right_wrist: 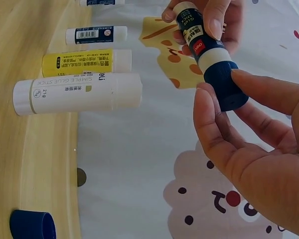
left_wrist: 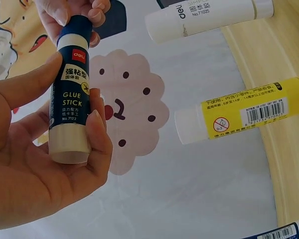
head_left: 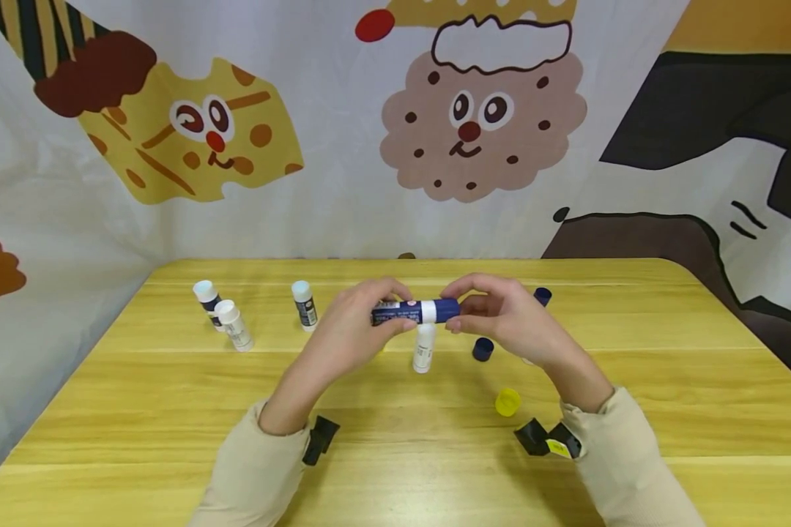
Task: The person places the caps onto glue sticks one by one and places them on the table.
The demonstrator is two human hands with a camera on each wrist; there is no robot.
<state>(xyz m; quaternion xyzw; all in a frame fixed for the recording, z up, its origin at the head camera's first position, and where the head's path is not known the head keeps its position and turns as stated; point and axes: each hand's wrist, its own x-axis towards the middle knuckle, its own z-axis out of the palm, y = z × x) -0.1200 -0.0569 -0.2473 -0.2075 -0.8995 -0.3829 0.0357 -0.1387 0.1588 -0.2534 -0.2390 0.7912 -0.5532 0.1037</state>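
Note:
A dark blue glue stick (head_left: 395, 312) is held sideways above the table between both hands. My left hand (head_left: 349, 322) grips its labelled body, thumb on one side and fingers curled round the other. At its right end, my right hand (head_left: 504, 315) pinches the dark blue cap (right_wrist: 225, 85) between thumb and fingers. A white band shows between cap and label. Just below in the head view stands a white glue stick (head_left: 423, 353) without a coloured cap. A yellow glue stick (left_wrist: 254, 109) shows in the left wrist view, mostly hidden behind my left hand in the head view.
Farther left stand a navy-labelled glue stick (head_left: 305, 306), another navy one (head_left: 207, 301) and a white one (head_left: 234, 326). Two dark blue caps (head_left: 483, 349) and a yellow cap (head_left: 507, 402) lie to the right. A printed cloth (head_left: 343, 161) hangs behind the table (head_left: 409, 468).

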